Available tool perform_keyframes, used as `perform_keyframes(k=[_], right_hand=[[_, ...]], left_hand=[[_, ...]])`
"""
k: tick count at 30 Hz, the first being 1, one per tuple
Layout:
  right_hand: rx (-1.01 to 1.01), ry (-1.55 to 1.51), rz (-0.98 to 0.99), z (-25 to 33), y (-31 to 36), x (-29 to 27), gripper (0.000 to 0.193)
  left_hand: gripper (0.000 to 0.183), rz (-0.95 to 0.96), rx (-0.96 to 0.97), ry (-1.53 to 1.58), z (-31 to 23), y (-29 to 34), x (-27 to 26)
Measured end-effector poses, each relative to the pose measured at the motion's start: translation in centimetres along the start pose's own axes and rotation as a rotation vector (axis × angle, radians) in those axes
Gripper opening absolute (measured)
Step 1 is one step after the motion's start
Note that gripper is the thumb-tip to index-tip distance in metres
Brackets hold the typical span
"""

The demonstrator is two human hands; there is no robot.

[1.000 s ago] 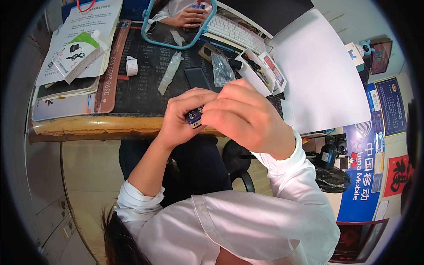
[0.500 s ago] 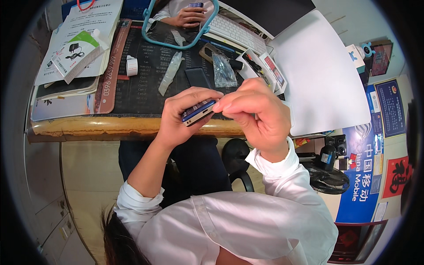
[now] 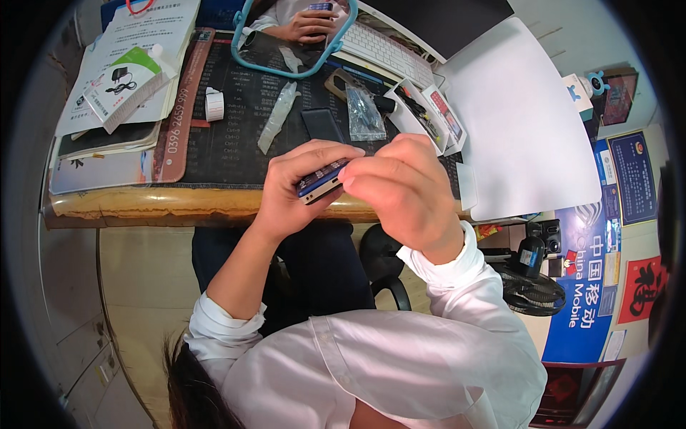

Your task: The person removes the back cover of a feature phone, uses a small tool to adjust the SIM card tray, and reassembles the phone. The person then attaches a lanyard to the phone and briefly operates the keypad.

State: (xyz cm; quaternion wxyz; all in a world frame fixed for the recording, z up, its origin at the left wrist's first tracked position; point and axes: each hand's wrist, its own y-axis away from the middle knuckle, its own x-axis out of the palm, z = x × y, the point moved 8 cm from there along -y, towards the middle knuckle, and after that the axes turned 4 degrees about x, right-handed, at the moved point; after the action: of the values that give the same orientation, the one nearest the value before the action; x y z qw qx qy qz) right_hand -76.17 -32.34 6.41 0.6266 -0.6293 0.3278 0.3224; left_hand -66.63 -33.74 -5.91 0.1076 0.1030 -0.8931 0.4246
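My left hand [image 3: 280, 191] grips a blue keypad phone [image 3: 319, 183] just above the desk's front edge, its keys up and its end with a port facing me. My right hand [image 3: 404, 200] is closed in a pinch, its fingertips touching the right end of the phone. Whatever those fingertips hold, if anything, is hidden. Just beyond my hands lies a flat black rectangular piece [image 3: 321, 125]. A clear plastic bag [image 3: 364, 114] and a crumpled clear sleeve [image 3: 279, 118] rest on the dark desk mat [image 3: 229, 161].
An open white box [image 3: 421, 111] with cables stands right of the bag. A small label roll [image 3: 214, 105] lies to the left. Stacked papers carry a charger box [image 3: 121, 89]. Behind are a teal-framed mirror [image 3: 286, 71] and a keyboard [image 3: 382, 53]; a white panel [image 3: 529, 129] fills the right.
My right hand has turned, and its fingertips have moved left onto the phone's end, with the thumb now hidden. The phone has shifted very slightly right in my left hand.
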Motion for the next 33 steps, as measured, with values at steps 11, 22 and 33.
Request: perform_keyframes(k=[11,22,33], right_hand=[[0.339,-0.296,-0.014,-2.5,0.9,0.5,0.016],[0.739,-0.907,-0.283,-4.2,4.1,2.7,0.011],[0.934,-1.719,-0.590,-7.0,10.0,5.8,0.015]], left_hand=[[0.047,0.024,0.011,-0.033,0.4,0.2,0.2],[0.043,-0.009,-0.002,-0.015,0.1,0.0,0.2],[0.038,0.042,0.012,-0.131,-0.3,0.2,0.8]])
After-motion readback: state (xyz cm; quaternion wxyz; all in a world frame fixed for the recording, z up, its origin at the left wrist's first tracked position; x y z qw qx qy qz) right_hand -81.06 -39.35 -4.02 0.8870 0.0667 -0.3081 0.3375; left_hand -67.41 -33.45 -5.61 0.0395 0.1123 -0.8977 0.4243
